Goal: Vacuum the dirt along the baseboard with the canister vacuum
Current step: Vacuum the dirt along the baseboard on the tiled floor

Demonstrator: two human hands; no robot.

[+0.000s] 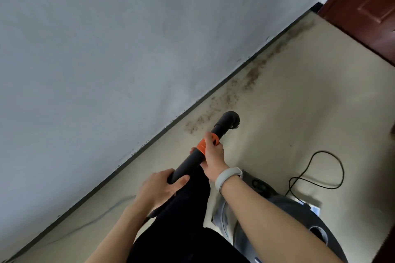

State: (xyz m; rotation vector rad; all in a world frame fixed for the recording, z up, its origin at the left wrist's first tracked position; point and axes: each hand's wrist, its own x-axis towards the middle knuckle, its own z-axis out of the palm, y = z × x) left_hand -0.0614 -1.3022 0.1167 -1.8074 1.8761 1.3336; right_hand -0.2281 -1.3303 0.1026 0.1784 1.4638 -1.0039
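Vacuum wand (193, 159), black with orange collar, gripped by both hands (159, 188), (213, 156)

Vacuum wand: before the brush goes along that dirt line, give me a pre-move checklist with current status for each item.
1. Left hand grips the wand: ok.
2. Right hand grips at the orange collar: ok.
3. Brush head is on the dirt: not ok, beside its near end.
4. Dirt remains along the baseboard: ok.
5. Power cord clear of path: ok.
6. Vacuum running: cannot tell.
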